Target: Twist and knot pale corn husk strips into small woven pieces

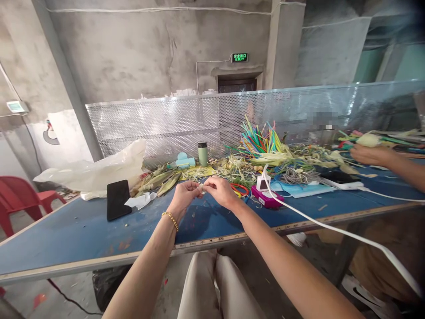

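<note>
My left hand [184, 193], with a gold bead bracelet on its wrist, and my right hand [219, 191] meet fingertip to fingertip above the blue table [66, 239]. Both are pinched on a small pale piece [202, 188] held between them, too small to name. Just behind my hands lies a heap of pale green and yellow leaf strips [232, 166]. Orange-handled scissors [239, 189] rest beside my right hand.
A black phone [117, 199] and crumpled white paper [141, 200] lie left. A white plastic bag [99, 170], green bottle [202, 154], coloured sticks [260, 137], a pink device [266, 197] with a white cable and a perforated metal screen [166, 124] stand behind. Another person's hand [368, 154] works at right.
</note>
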Demonstrator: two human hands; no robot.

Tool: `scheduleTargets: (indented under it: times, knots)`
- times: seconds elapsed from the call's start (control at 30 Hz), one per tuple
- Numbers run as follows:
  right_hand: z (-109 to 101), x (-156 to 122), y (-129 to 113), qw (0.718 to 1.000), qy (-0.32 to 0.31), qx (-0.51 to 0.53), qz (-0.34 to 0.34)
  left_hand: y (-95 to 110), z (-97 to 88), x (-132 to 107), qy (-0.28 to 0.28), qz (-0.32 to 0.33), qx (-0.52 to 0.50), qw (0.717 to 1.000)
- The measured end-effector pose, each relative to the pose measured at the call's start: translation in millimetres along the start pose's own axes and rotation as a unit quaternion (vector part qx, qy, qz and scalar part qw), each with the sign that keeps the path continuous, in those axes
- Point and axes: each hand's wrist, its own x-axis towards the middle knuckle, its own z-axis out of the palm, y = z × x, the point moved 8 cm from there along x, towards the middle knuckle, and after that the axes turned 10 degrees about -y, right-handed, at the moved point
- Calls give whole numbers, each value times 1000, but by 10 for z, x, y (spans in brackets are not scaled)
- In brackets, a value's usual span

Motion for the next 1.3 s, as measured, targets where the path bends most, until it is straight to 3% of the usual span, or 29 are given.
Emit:
scheduleTargets:
  times: [0.23, 0.37, 0.67, 1.3]
  knots:
    - [-26, -26, -66, 1000, 6, -7, -8, -20, 7, 16, 3, 0, -12, 1000]
    - [36, -44, -39, 998, -31, 56, 20, -31, -3, 29, 9, 5, -12, 1000]
    - [119, -11, 167, 964, -19, 254, 77, -8, -29, 24, 16, 19, 15, 1000]
    - [110, 13, 237, 962, -12, 263, 74, -74, -45, 50, 17, 29, 15, 999]
